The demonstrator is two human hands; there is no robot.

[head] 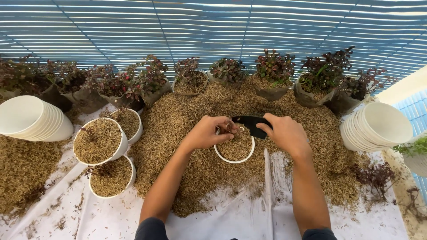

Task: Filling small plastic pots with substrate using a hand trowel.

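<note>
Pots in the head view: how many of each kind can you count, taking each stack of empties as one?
White pots filled with husk: 4
Stacks of empty white pots: 2
Black pot, partly behind the right hand: 1
Total: 7
The left hand is over the filled pot in the middle.

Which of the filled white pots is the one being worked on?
The white pot between both hands, mid-pile; the three filled pots stand untouched at left.
</note>
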